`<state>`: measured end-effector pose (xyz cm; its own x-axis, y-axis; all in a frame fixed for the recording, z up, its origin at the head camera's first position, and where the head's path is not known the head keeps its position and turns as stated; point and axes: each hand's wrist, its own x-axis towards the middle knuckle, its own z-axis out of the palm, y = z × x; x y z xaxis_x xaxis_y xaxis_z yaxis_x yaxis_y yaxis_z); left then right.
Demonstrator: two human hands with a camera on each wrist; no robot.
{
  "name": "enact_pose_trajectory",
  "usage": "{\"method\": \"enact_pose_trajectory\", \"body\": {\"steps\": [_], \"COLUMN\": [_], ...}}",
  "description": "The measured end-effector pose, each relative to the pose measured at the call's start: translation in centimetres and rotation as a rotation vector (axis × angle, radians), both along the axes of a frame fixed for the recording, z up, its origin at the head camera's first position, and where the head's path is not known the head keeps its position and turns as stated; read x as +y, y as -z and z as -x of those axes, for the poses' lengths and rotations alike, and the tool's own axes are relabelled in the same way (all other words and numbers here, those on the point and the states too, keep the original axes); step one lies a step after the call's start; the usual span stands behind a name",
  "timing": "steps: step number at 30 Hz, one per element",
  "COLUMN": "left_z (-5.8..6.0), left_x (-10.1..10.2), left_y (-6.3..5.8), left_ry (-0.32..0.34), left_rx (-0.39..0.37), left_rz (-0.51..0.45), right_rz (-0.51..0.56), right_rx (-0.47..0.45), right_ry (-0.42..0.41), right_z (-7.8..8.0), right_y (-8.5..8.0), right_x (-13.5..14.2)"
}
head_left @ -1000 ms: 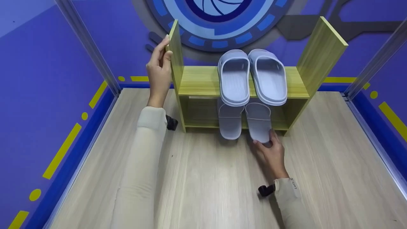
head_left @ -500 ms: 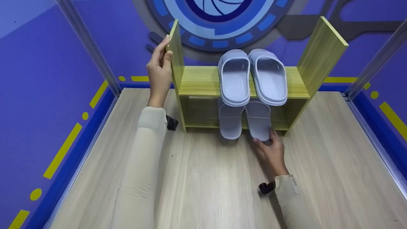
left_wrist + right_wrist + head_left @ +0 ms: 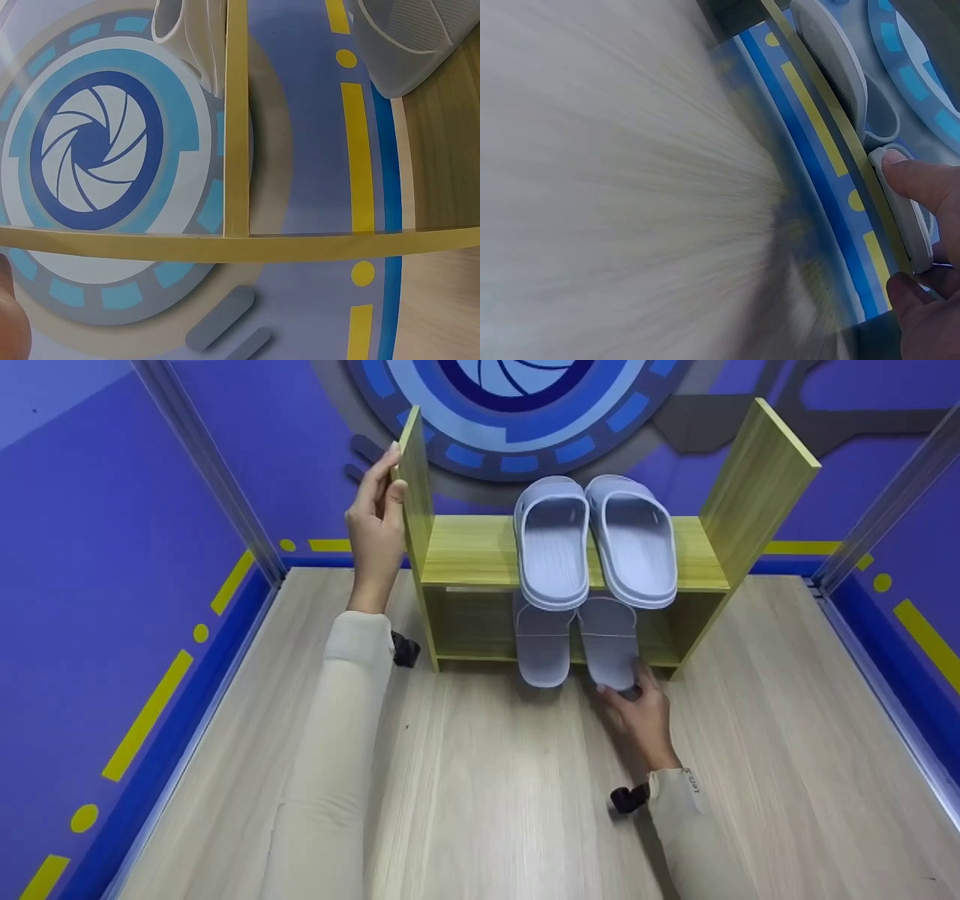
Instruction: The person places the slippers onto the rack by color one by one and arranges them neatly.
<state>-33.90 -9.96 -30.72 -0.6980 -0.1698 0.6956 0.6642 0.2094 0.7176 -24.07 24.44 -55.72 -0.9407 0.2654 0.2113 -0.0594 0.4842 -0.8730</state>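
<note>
My left hand [image 3: 377, 529] holds the front edge of the left side panel of a wooden shoe rack [image 3: 469, 555]; its thumb [image 3: 11, 322] shows at the corner of the left wrist view. With thumb and fingers at its heel end, my right hand [image 3: 648, 721] grips the right grey slipper [image 3: 609, 652] on the lower shelf. Its mate, the left slipper [image 3: 543, 661], lies beside it, heel sticking out past the shelf's front. In the right wrist view the thumb presses the heel of the held slipper [image 3: 906, 214]. The slippers' toes are partly hidden under the upper shelf.
On the upper shelf a pair of pale grey clogs, the left clog [image 3: 555, 551] and the right clog [image 3: 640, 547], overhangs the front edge. The rack's right panel [image 3: 757, 495] stands upright. Blue printed walls [image 3: 150, 547] enclose the wood-grain floor [image 3: 495, 780] on several sides.
My right hand has pushed the right slipper a little farther back into the lower shelf, bringing its heel nearly level with its mate's. My left hand stays in place on the panel.
</note>
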Motion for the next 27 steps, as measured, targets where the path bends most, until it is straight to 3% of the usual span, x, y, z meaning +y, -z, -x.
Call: {"method": "enact_pose_trajectory", "body": {"steps": [15, 22, 27], "left_z": [-0.9, 0.0, -1.1], "left_x": [0.3, 0.0, 0.3], "left_y": [-0.7, 0.0, -0.7], "left_ry": [0.007, 0.003, 0.011], "left_rx": [-0.005, 0.007, 0.000], "left_rz": [-0.013, -0.008, -0.010], "right_rz": [0.031, 0.039, 0.021], "right_rx": [0.017, 0.031, 0.034], "right_ry": [-0.011, -0.022, -0.017], "right_z": [-0.1, -0.3, -0.4], "right_y": [0.0, 0.0, 0.0], "right_x": [-0.5, -0.6, -0.7]}}
